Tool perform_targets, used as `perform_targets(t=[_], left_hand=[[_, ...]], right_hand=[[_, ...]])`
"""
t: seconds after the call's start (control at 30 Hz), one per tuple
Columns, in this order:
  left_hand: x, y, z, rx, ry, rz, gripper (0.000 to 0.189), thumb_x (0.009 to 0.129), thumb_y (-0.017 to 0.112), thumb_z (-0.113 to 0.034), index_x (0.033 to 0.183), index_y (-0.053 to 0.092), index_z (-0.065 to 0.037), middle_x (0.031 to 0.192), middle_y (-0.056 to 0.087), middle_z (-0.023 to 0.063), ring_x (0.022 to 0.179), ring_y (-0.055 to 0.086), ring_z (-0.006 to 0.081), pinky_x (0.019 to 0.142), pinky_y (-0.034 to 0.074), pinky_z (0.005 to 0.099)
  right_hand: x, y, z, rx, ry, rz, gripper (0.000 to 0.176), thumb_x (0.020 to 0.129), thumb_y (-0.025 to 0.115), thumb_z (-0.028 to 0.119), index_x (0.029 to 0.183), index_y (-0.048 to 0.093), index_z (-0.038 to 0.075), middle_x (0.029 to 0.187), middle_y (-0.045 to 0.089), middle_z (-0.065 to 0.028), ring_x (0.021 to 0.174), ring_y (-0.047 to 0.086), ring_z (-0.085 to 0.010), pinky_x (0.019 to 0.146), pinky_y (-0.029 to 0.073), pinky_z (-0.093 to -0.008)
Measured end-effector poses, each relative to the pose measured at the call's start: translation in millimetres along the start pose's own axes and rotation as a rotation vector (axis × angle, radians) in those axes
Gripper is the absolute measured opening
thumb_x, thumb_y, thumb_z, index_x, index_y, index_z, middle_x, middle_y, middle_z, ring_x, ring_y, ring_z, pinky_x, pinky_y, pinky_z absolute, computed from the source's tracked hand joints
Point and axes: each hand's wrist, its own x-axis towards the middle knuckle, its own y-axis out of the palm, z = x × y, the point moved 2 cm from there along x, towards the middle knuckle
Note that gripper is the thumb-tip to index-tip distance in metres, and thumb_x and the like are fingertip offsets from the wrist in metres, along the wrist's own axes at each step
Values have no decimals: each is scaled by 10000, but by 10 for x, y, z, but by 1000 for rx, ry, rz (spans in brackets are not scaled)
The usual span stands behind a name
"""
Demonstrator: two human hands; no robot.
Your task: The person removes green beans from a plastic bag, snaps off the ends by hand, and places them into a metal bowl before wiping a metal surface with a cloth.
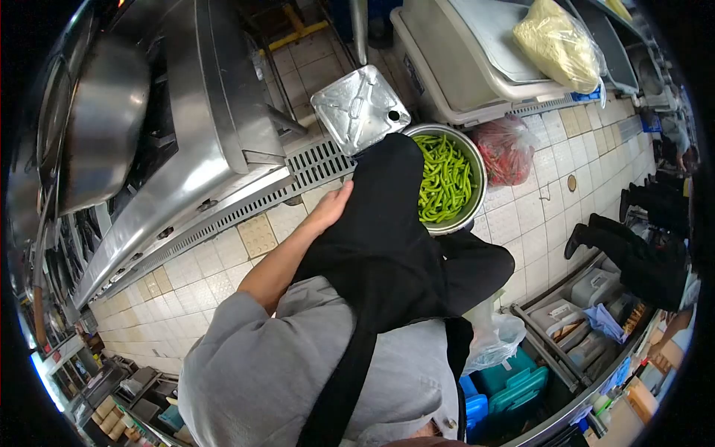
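My left hand point(334, 208) rests flat against the outer side of my left thigh, on the black apron point(387, 201). It holds nothing; part of the fingers is hidden by the leg. My right hand and forearm do not show. Close beyond my knees stands a round metal pot point(480, 165) with many long green peppers point(447, 179) in it. Left of the pot is a square metal tin point(357, 104) with a round dark hole in its top. To the pot's right a clear plastic bag point(506, 151) of red contents lies on the floor.
A steel stove point(201, 141) with a large pot point(108, 123) runs along the left, above a floor drain grate point(313, 167). White lidded bins point(454, 56) carry a bag of yellow contents point(555, 41). People in dark clothes point(633, 253) stand at right, near shelves with containers point(588, 290).
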Motion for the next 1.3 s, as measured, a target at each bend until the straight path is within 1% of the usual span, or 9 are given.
perform_targets(t=[0.23, 0.3, 0.33, 0.43, 0.53, 0.7, 0.77, 0.97, 1.3], left_hand=[[161, 64, -486, 179, 153, 37, 860, 947, 472, -653, 1385, 465, 87, 1422, 489, 273, 1357, 447, 352, 1115, 338, 370], [136, 87, -546, 275, 509, -77, 844, 925, 556, -616, 1374, 471, 93, 1440, 465, 284, 1362, 440, 372, 1122, 343, 386], [-43, 62, -753, 253, 496, -88, 791, 905, 641, -535, 1343, 491, 106, 1449, 441, 299, 1371, 419, 399, 1140, 327, 415], [-20, 194, -878, 499, 838, -356, 769, 842, 737, -403, 1376, 470, 81, 1409, 473, 302, 1330, 432, 449, 1127, 326, 495], [137, 235, -1166, 560, 973, -394, 770, 841, 728, -347, 1429, 422, 46, 1437, 434, 308, 1324, 416, 474, 1109, 327, 520], [776, 437, -1102, 916, 696, -282, 627, 944, 588, -397, 1433, 460, -26, 1499, 374, 280, 1380, 371, 432, 1136, 291, 522], [956, 502, -997, 601, 654, -119, 580, 955, 576, -368, 1410, 484, -20, 1447, 443, 273, 1344, 424, 408, 1122, 335, 455], [503, 401, -1423, 637, 660, 31, 465, 953, 592, -309, 1286, 588, 16, 1335, 550, 254, 1250, 509, 410, 1068, 401, 433], [-80, 729, -1825, 582, 920, 86, 829, 781, 803, -328, 1428, 432, 34, 1474, 406, 285, 1367, 399, 420, 1117, 346, 444]], right_hand=[[462, 287, 245, -311, -169, 56, 298, 870, 551, 58, 1156, 599, -10, 1027, 604, -187, 966, 566, -336, 853, 466, -425], [570, 312, 276, -404, -208, 66, 305, 862, 559, 56, 1156, 600, -17, 1033, 610, -196, 975, 571, -349, 860, 466, -433], [575, 334, 323, -441, -211, 46, 309, 858, 563, 55, 1156, 601, -20, 1036, 613, -201, 980, 573, -356, 863, 466, -437], [493, 23, 289, -511, -97, -214, 321, 846, 575, 51, 1155, 603, -31, 1044, 622, -216, 993, 581, -376, 874, 465, -448], [101, -119, 365, -438, 127, -566, 326, 841, 581, 51, 1154, 604, -34, 1048, 625, -220, 998, 584, -382, 877, 466, -452], [-155, -22, 1075, -324, 107, -741, 327, 834, 593, 57, 1149, 607, -31, 1052, 626, -218, 997, 587, -380, 875, 468, -451], [-179, -123, 1291, -323, 19, -722, 328, 831, 597, 59, 1147, 608, -29, 1054, 626, -217, 997, 589, -379, 875, 469, -451], [-93, -816, 2166, -253, -136, -620, 330, 823, 611, 66, 1141, 612, -25, 1058, 627, -214, 997, 592, -377, 873, 472, -450], [88, -2069, 3484, -167, -533, -448, 335, 810, 634, 78, 1131, 617, -19, 1066, 628, -210, 997, 598, -373, 871, 477, -448]])
